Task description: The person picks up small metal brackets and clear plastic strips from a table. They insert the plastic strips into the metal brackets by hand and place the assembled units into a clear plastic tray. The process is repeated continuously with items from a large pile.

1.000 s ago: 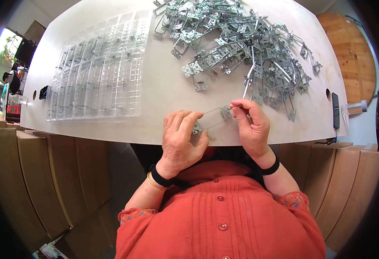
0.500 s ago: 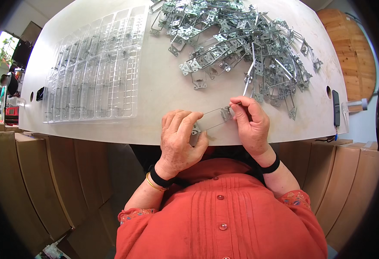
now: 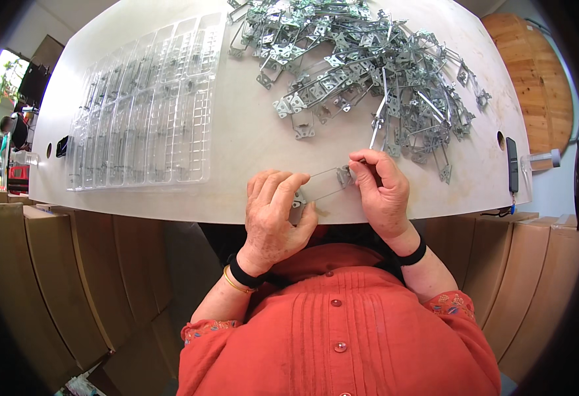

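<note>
Near the front edge of the table, a metal wire bracket [image 3: 329, 193] with small plates at both ends stretches between my two hands. My left hand [image 3: 275, 208] grips its left end plate between thumb and fingers. At the other end, my right hand [image 3: 383, 191] is closed, with thumb and index finger pinched at the right end plate; the fingertips partly hide what they hold. Just beyond my hands spreads a large heap of similar metal brackets [image 3: 368, 66], tangled together.
Clear plastic trays [image 3: 194, 125] with long compartments holding metal parts lie at the left of the white table [image 3: 250, 145]. A black phone-like slab [image 3: 513, 165] and a clear bottle [image 3: 543, 160] are at the right edge. Cardboard boxes [image 3: 52, 277] stand below both sides.
Almost nothing differs. My right hand has shifted very slightly to the left at the bracket's end; my left hand stays where it was.
</note>
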`<state>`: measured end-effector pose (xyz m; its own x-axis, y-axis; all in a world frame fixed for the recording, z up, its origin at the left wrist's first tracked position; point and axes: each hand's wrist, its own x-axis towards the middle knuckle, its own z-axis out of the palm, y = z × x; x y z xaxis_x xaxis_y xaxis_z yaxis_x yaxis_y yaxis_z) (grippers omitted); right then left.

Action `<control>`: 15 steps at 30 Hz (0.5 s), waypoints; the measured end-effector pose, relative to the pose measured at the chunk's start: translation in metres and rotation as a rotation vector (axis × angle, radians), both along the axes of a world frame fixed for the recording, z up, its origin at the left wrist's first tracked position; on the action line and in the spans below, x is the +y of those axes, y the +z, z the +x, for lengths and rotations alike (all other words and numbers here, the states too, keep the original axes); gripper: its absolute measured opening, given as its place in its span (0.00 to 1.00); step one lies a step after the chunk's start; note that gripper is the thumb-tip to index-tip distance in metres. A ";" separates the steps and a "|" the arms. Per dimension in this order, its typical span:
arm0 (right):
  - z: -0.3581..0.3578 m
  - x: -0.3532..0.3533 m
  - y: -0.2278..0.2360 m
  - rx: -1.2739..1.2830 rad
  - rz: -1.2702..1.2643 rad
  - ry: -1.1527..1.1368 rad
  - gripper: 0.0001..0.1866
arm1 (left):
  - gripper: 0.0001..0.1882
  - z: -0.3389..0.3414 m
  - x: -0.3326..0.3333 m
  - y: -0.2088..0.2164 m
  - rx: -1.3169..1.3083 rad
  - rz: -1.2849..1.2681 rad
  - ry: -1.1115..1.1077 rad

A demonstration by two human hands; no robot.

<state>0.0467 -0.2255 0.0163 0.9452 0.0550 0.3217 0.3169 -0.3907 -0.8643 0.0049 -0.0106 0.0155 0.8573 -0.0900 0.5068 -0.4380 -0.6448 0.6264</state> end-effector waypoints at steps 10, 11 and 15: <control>0.001 0.001 0.002 -0.019 -0.020 0.003 0.09 | 0.26 0.000 -0.001 0.001 0.002 0.006 0.002; 0.001 0.000 0.001 -0.023 -0.020 0.005 0.08 | 0.26 0.000 -0.001 0.001 0.003 0.007 0.003; 0.001 0.000 0.003 -0.014 -0.020 0.009 0.07 | 0.26 0.000 0.000 0.000 0.005 0.005 0.002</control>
